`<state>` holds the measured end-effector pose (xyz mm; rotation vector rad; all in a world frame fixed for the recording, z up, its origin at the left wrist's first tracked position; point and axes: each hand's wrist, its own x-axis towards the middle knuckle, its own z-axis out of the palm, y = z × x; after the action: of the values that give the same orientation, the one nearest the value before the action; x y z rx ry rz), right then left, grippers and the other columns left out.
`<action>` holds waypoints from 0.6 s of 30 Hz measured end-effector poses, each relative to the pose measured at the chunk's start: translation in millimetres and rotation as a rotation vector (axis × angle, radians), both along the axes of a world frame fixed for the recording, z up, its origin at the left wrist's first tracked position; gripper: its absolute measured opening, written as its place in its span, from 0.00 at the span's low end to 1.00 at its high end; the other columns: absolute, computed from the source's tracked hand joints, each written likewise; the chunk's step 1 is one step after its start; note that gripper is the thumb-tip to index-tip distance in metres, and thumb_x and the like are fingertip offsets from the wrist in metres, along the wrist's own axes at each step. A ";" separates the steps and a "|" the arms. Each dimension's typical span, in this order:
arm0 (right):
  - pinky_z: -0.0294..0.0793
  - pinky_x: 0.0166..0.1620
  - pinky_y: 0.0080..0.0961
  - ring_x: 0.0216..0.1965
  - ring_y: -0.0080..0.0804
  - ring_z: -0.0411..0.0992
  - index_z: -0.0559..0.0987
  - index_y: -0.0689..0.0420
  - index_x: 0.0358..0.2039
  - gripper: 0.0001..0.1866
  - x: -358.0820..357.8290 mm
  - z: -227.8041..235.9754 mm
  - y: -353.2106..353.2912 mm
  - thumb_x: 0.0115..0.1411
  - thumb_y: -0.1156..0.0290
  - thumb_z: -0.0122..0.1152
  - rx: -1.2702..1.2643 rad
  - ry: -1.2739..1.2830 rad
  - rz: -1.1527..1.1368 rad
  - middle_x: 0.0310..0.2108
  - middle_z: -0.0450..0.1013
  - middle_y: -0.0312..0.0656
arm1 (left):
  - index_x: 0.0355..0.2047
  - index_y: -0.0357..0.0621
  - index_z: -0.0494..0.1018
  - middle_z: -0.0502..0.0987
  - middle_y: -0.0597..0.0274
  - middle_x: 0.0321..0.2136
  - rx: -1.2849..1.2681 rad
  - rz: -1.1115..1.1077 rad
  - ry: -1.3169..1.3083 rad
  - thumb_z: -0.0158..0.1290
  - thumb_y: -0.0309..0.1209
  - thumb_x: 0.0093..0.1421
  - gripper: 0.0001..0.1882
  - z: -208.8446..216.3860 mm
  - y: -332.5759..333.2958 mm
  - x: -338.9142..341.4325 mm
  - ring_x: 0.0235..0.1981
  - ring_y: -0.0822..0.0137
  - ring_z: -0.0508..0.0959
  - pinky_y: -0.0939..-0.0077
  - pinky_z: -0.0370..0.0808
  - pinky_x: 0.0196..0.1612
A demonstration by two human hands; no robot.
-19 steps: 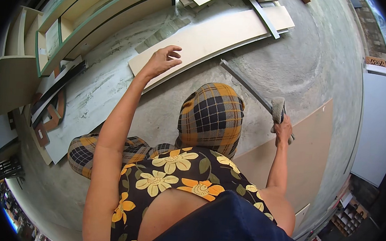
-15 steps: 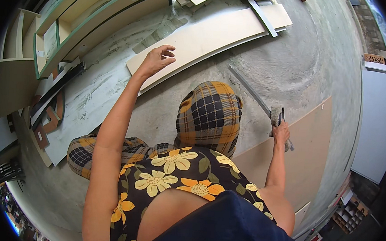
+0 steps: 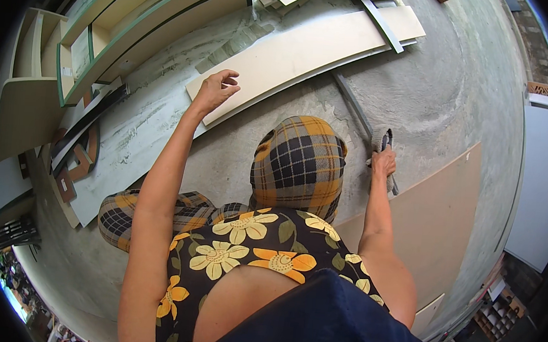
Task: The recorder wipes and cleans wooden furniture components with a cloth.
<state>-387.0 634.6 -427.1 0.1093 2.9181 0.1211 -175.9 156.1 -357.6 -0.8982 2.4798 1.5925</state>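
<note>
My right hand point(image 3: 384, 161) is closed on a fuzzy grey cloth point(image 3: 378, 139), which sits around a long, thin grey strip point(image 3: 357, 105). One end of the strip reaches the edge of the stacked boards; its other end sticks out past my hand. My left hand point(image 3: 216, 93) is raised near the left end of a long cream board point(image 3: 295, 50), fingers loosely bent and apart, holding nothing. Whether it touches the board I cannot tell. A second green-edged strip point(image 3: 376, 20) lies across the far right end of that board.
A cream shelf frame with green edges point(image 3: 162, 39) lies at the far left. Beside it are dark and brown offcuts point(image 3: 83, 157). A large tan sheet point(image 3: 427, 207) lies on the concrete floor at right, and a pale blue panel point(image 3: 539, 189) stands beyond. My plaid-covered knee point(image 3: 298, 166) is between my arms.
My right hand has moved left and slightly away from me with the cloth, and the strip has shifted with it. My left hand has drawn slightly left and nearer.
</note>
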 end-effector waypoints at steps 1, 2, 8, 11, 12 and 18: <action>0.71 0.45 0.45 0.43 0.53 0.72 0.72 0.50 0.47 0.25 2.5 0.8 7.9 0.47 0.60 0.64 -0.005 -0.005 -0.007 0.41 0.71 0.52 | 0.46 0.39 0.72 0.78 0.53 0.38 -0.042 0.015 0.036 0.56 0.31 0.54 0.19 -2.0 -2.4 4.2 0.38 0.64 0.78 0.73 0.75 0.43; 0.71 0.45 0.45 0.43 0.52 0.72 0.72 0.50 0.46 0.24 1.0 4.4 18.1 0.47 0.60 0.64 0.022 -0.006 -0.037 0.41 0.71 0.52 | 0.46 0.39 0.72 0.78 0.53 0.38 -0.043 0.008 0.039 0.56 0.31 0.54 0.19 -4.7 -2.9 5.4 0.38 0.64 0.78 0.73 0.75 0.43; 0.72 0.43 0.45 0.41 0.51 0.73 0.73 0.48 0.45 0.21 -24.4 -6.0 3.9 0.49 0.63 0.64 0.016 0.033 -0.022 0.41 0.71 0.51 | 0.45 0.38 0.72 0.79 0.53 0.36 0.038 0.038 -0.018 0.56 0.30 0.54 0.18 -19.3 -2.5 8.9 0.39 0.64 0.78 0.73 0.74 0.44; 0.72 0.44 0.44 0.42 0.52 0.73 0.72 0.48 0.45 0.22 -43.9 -16.7 -30.1 0.49 0.63 0.64 -0.025 0.048 -0.027 0.41 0.70 0.50 | 0.45 0.38 0.72 0.79 0.53 0.37 -0.001 0.002 -0.027 0.56 0.30 0.54 0.18 -17.7 5.5 3.7 0.39 0.64 0.79 0.73 0.74 0.44; 0.72 0.44 0.44 0.42 0.52 0.73 0.72 0.48 0.45 0.22 -47.0 -20.5 -37.6 0.49 0.63 0.64 -0.029 0.050 -0.027 0.41 0.70 0.50 | 0.46 0.37 0.71 0.78 0.54 0.37 -0.012 -0.019 -0.033 0.55 0.30 0.55 0.19 -16.8 6.6 3.2 0.38 0.67 0.78 0.74 0.73 0.44; 0.72 0.44 0.45 0.42 0.52 0.72 0.72 0.47 0.45 0.21 -70.8 -38.3 -81.9 0.49 0.65 0.64 -0.138 0.094 -0.020 0.42 0.69 0.49 | 0.46 0.39 0.71 0.79 0.54 0.37 -0.054 -0.014 -0.077 0.55 0.31 0.55 0.18 -16.9 10.3 8.1 0.38 0.66 0.78 0.74 0.74 0.44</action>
<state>-457.7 552.8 -465.3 0.1241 3.0073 -0.0917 -167.8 166.4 -374.5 -0.9284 2.4819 1.4639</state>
